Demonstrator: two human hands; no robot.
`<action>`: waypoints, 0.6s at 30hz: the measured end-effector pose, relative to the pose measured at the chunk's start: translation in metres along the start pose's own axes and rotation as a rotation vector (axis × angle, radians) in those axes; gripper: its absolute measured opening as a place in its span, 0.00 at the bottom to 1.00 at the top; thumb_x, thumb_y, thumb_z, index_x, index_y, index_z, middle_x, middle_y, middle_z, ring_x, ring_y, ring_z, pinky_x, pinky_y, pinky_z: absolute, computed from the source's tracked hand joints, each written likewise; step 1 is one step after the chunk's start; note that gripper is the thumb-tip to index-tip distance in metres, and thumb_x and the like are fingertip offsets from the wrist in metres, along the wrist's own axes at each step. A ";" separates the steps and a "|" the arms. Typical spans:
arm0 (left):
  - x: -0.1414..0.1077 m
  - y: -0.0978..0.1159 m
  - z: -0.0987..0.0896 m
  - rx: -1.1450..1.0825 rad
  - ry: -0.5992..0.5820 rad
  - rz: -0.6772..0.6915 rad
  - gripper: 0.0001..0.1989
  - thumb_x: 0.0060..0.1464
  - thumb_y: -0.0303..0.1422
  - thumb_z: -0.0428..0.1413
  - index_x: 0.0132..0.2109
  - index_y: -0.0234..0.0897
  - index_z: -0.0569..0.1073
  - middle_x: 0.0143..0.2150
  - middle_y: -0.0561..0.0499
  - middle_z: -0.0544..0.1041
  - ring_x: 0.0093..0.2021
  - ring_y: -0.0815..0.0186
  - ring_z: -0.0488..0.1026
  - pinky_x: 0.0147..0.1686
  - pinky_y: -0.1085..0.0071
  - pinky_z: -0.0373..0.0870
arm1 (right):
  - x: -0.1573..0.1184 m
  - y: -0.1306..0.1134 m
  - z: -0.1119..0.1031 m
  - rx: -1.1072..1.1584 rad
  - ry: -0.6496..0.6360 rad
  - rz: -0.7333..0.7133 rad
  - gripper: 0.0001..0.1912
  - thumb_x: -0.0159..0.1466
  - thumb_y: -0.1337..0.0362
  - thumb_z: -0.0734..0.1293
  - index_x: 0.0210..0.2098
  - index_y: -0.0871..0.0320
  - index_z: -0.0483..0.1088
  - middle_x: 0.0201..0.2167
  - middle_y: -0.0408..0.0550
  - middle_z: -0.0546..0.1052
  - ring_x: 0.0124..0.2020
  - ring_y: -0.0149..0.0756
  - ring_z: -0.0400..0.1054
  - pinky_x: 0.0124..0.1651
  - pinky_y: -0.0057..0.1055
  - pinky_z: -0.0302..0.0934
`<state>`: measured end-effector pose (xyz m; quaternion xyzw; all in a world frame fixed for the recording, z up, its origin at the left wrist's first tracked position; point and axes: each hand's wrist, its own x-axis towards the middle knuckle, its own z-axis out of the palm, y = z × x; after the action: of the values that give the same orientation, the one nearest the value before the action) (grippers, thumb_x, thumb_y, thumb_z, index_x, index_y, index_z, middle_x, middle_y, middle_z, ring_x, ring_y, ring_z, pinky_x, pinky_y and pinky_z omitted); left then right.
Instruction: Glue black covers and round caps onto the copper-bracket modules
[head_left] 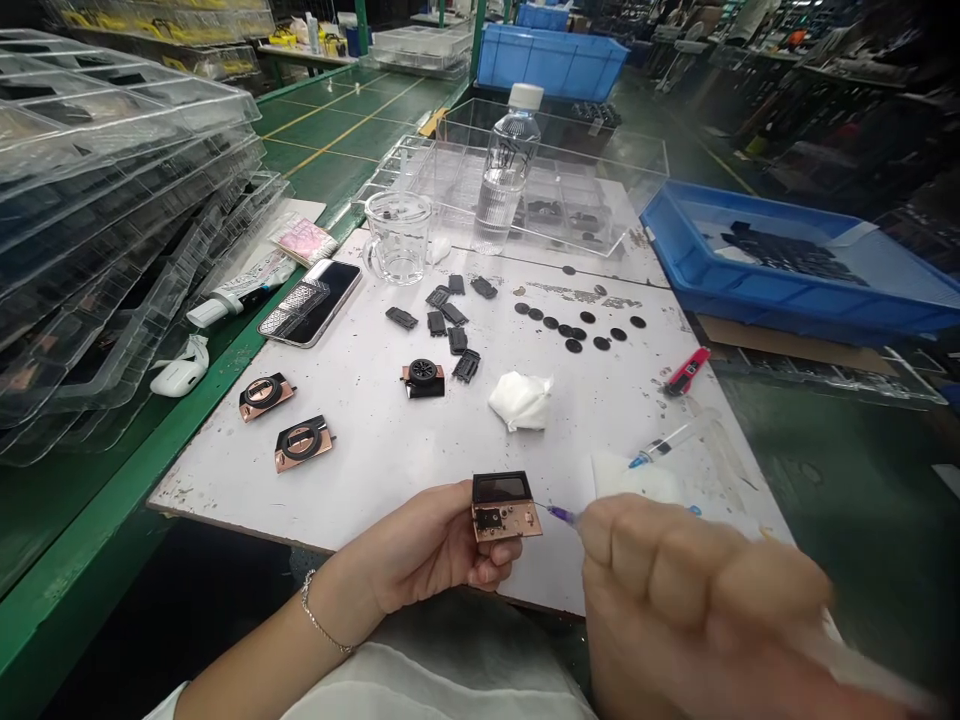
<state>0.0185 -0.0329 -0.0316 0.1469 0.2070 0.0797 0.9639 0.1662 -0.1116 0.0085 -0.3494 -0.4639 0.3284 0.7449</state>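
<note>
A: What's the left hand (427,550) got?
B: Fingers closed around a small copper part (504,508). The right hand (675,590), fisted around a syringe (562,515), has its tip just beside the part.

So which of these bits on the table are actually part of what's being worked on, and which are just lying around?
In use: copper part held in the left hand; purple-tipped syringe in the right hand; matching copper parts; small black clips; black discs.

Lying about: water bottle; phone; earbud case; red knife.
</note>
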 end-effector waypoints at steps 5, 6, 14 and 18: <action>0.000 0.000 0.001 -0.003 0.002 0.010 0.14 0.61 0.38 0.52 0.35 0.31 0.74 0.27 0.50 0.66 0.26 0.70 0.60 0.26 0.78 0.58 | 0.022 0.007 -0.003 0.228 -0.030 0.018 0.32 0.64 0.36 0.46 0.20 0.56 0.51 0.11 0.35 0.45 0.12 0.24 0.36 0.16 0.28 0.41; 0.000 0.000 0.002 -0.002 0.004 0.015 0.13 0.61 0.37 0.51 0.35 0.31 0.73 0.27 0.50 0.66 0.26 0.70 0.60 0.25 0.78 0.58 | 0.023 0.008 -0.003 0.235 -0.015 0.015 0.32 0.63 0.36 0.45 0.20 0.56 0.51 0.11 0.35 0.45 0.12 0.24 0.36 0.16 0.28 0.41; -0.002 0.003 0.007 0.014 0.063 -0.020 0.13 0.58 0.38 0.54 0.32 0.30 0.71 0.26 0.51 0.64 0.25 0.72 0.60 0.26 0.77 0.58 | 0.019 0.008 -0.008 0.250 -0.002 0.038 0.32 0.63 0.34 0.46 0.21 0.56 0.49 0.12 0.35 0.44 0.13 0.24 0.34 0.17 0.28 0.41; -0.001 0.002 0.006 0.046 0.051 -0.017 0.14 0.59 0.40 0.54 0.34 0.31 0.71 0.26 0.51 0.65 0.25 0.72 0.60 0.26 0.77 0.57 | 0.015 0.010 -0.004 0.112 -0.003 0.022 0.31 0.65 0.36 0.50 0.21 0.56 0.51 0.13 0.36 0.46 0.14 0.26 0.39 0.18 0.30 0.45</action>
<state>0.0195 -0.0330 -0.0256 0.1652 0.2345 0.0703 0.9554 0.1738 -0.0949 0.0063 -0.3117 -0.4421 0.3624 0.7590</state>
